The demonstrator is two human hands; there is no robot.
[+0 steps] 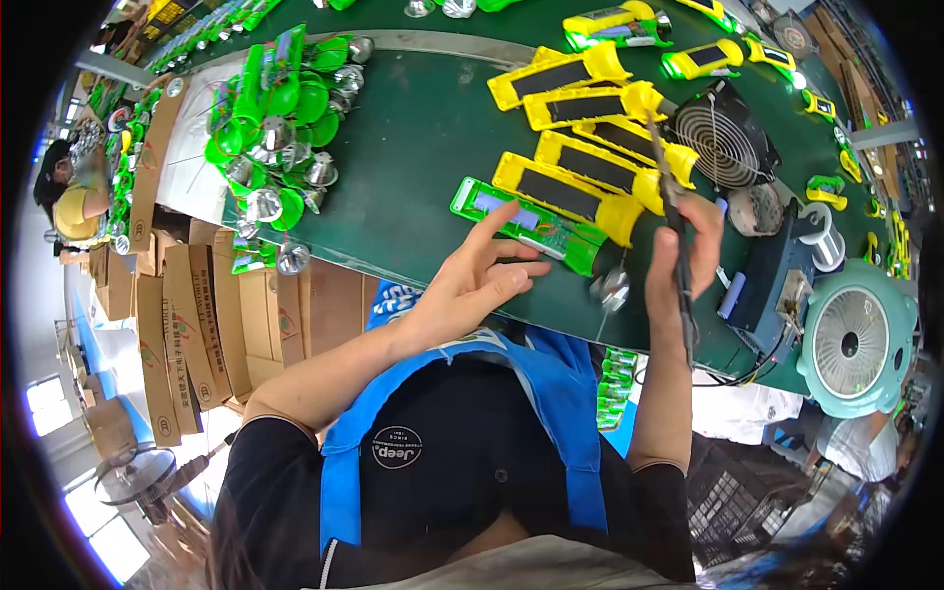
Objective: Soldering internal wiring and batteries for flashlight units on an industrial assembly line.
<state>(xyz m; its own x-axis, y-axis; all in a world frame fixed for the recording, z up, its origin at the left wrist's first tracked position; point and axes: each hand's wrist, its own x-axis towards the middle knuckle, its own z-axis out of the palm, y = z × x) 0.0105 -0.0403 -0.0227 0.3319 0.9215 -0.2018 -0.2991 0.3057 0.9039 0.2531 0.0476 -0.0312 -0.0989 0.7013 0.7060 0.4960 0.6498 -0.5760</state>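
Observation:
In front of me on the green bench lies a green flashlight housing half (pixel 588 245), with a purple battery cell and a small circuit board inside. A silver reflector cup (pixel 612 290) sits at its right end. My left hand (pixel 474 282) is open, fingers spread, with the index finger over the battery end of the housing; whether it presses on it I cannot tell. My right hand (pixel 693 246) is closed around a dark, slender soldering iron (pixel 673 197), held upright beside the housing. Its tip end overlaps several yellow housing shells (pixel 590 169) piled behind.
Green housings with silver reflectors (pixel 285 128) are heaped at the left. On the right stand a black fan with a round grille (pixel 723 138), a blue soldering station (pixel 772 280), a solder wire spool (pixel 826 241) and a pale green fan (pixel 851 339). Cardboard boxes (pixel 197 324) stand left of the bench.

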